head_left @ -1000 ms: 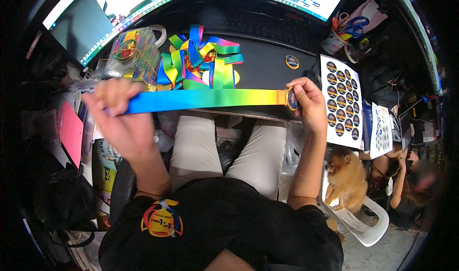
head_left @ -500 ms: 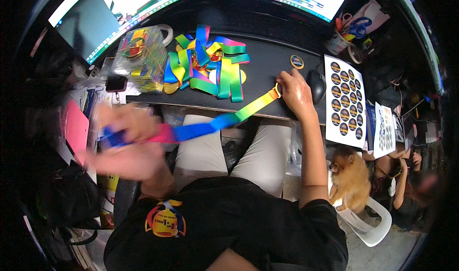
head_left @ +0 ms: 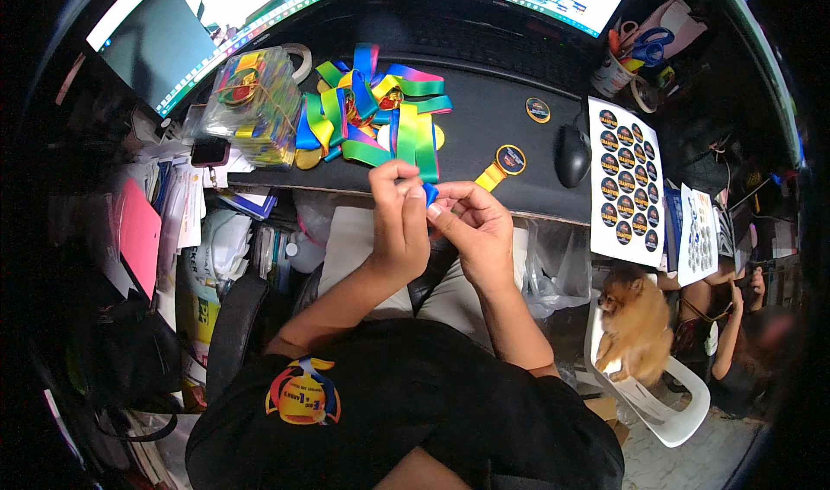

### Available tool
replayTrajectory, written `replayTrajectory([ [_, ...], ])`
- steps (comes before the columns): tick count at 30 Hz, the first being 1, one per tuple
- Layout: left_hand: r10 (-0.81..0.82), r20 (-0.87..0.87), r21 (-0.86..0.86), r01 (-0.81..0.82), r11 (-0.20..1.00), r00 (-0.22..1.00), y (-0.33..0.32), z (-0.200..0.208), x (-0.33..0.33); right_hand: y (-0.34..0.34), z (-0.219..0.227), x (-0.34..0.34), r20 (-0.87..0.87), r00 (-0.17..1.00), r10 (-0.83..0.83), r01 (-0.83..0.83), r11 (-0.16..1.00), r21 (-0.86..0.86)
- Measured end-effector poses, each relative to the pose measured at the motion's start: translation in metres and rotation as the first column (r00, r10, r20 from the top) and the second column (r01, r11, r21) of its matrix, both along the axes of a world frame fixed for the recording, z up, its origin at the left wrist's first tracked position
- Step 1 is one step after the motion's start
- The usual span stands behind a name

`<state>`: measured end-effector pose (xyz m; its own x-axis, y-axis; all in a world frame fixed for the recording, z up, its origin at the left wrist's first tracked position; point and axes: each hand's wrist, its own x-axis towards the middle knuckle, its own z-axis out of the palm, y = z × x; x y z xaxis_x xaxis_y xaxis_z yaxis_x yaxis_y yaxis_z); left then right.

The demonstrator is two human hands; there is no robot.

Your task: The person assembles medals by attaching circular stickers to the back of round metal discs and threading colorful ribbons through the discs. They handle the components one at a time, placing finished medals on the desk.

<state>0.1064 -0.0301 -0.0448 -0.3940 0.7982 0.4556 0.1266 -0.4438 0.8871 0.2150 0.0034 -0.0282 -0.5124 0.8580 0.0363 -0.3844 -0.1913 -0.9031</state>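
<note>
Above my lap, at the desk's near edge, my left hand point(head_left: 401, 226) and my right hand point(head_left: 475, 231) come together, both closed on a folded, blue part of a medal ribbon point(head_left: 430, 194). Most of the ribbon is hidden by my fingers. Its yellow end point(head_left: 490, 178) emerges past my right hand and joins a round medal point(head_left: 510, 159) with a gold rim and dark face, lying on the desk. Just beyond my left hand is a heap of rainbow ribbons point(head_left: 417, 140) with gold medals among them. A loose dark disc point(head_left: 538, 110) lies farther back.
A black mouse point(head_left: 572, 157) and a sheet of round dark stickers point(head_left: 624, 222) are at the right. Clear-wrapped medals point(head_left: 252, 101) are stacked at the left. A pen cup point(head_left: 610, 77) stands at the back right. A small brown dog point(head_left: 638, 326) sits on a white chair point(head_left: 683, 416); another person is beyond.
My left hand has swung from the far left to the centre, and my right hand has let go of the medal end and joined it. The stretched ribbon is now gathered between them.
</note>
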Motion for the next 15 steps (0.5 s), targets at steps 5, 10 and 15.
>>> replayTrajectory([
  [5, 0.148, -0.217, 0.155, -0.115, 0.981, 0.965, -0.003, -0.030, 0.006, -0.007, -0.008, 0.006, -0.108, 0.994, 0.005, -0.028, 0.978, -0.209],
  [10, 0.058, -0.267, 0.031, -0.052, 0.998, 0.962, -0.014, -0.037, 0.013, -0.004, -0.019, 0.020, -0.117, 0.993, -0.009, -0.031, 0.942, -0.333],
  [15, -0.527, 0.495, -0.499, 0.723, 0.479, 0.691, -0.019, -0.025, -0.019, 0.024, -0.025, 0.046, 0.421, 0.866, -0.269, 0.201, 0.959, 0.199],
])
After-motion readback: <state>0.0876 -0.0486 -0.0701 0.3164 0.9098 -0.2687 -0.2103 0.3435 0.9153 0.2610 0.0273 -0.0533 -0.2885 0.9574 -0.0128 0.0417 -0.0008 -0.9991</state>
